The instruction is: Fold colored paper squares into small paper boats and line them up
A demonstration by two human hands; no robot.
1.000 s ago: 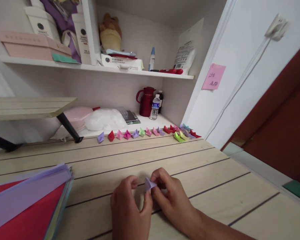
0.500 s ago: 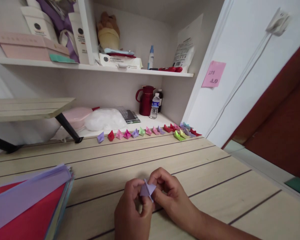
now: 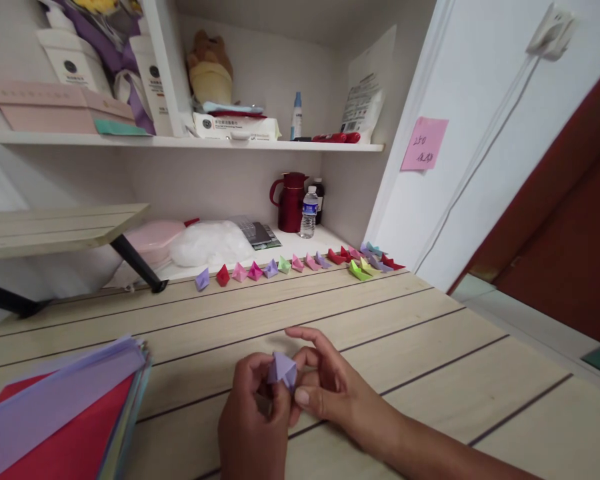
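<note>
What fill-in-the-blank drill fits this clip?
1. Both hands, left hand and right hand, pinch a folded paper piece coloured ____.
2. The paper stack lies to the person's ____.
3. The water bottle stands beside a red ____.

Missing: purple; left; jug

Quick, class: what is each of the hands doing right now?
Left hand: closed on the small purple folded paper.
Right hand: pinching the same paper, with the upper fingers extended.

head view, angled down, close over desk (image 3: 430, 347)
</note>
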